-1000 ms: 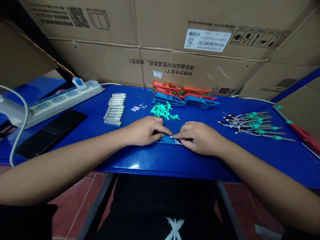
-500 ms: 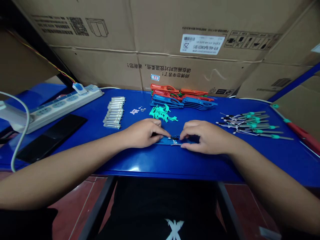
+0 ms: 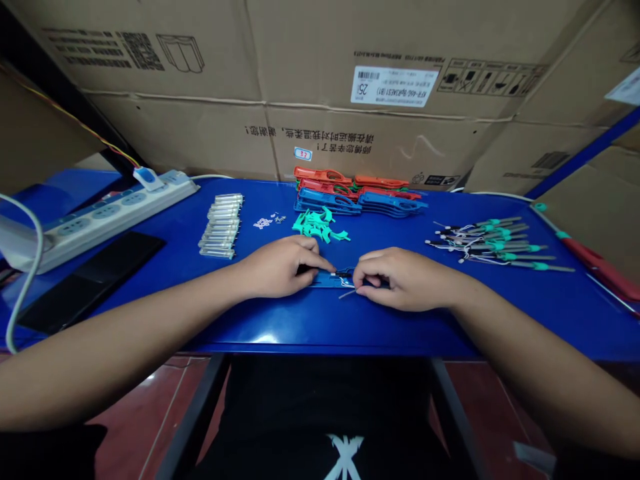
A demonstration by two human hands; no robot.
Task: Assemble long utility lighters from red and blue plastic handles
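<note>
A flat blue plastic shell (image 3: 331, 280) lies on the blue table (image 3: 300, 320) near its front edge. My left hand (image 3: 280, 267) is curled on the shell's left end, thumb and forefinger pinched at its middle. My right hand (image 3: 400, 277) is closed over the right end, fingertips pinching a thin white wire (image 3: 347, 291) that sticks out toward me. The two hands' fingertips almost meet over the shell.
Behind the hands lie green plastic bits (image 3: 320, 225), stacked red and blue shells (image 3: 355, 193), clear tubes (image 3: 220, 227), small white parts (image 3: 263, 222) and green-collared wired probes (image 3: 495, 243). A power strip (image 3: 105, 213) and a black phone (image 3: 85, 283) sit left. Cardboard boxes (image 3: 320, 87) wall the back.
My right hand's fingers have shifted a little along the shell, and the thin white wire now shows beneath them. The left hand keeps its pinch. The camera has tilted slightly.
</note>
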